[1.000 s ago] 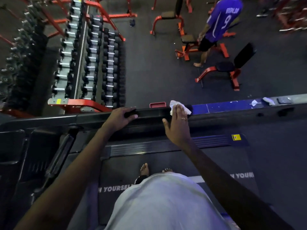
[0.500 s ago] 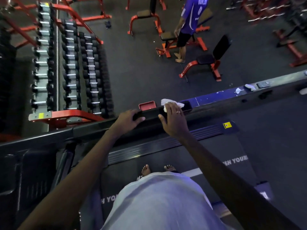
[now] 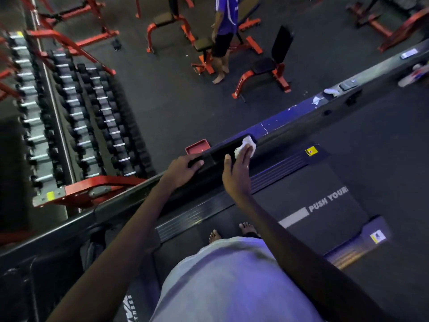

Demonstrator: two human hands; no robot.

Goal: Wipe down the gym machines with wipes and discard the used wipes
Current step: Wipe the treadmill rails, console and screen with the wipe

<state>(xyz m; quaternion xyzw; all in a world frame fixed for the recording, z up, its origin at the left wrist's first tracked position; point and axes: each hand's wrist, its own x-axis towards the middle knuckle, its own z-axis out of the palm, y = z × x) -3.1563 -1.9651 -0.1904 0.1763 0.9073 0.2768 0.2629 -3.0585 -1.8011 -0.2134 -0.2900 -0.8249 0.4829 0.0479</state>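
Observation:
I stand on a black treadmill and look down at its console. My right hand presses a white wipe flat onto the console's top edge, fingers straight over it. My left hand grips the console's left part, fingers curled over its edge. The treadmill belt with white "PUSH YOUR" lettering lies below, my bare feet on it.
A dumbbell rack with a red frame stands to the left. Red benches and a person in a blue shirt occupy the dark floor ahead. A red tray sits beside the console. White scraps lie on the ledge farther right.
My right hand slid the wipe a little to the right along the console top. The left hand kept its grip. The view swung left and tilted.

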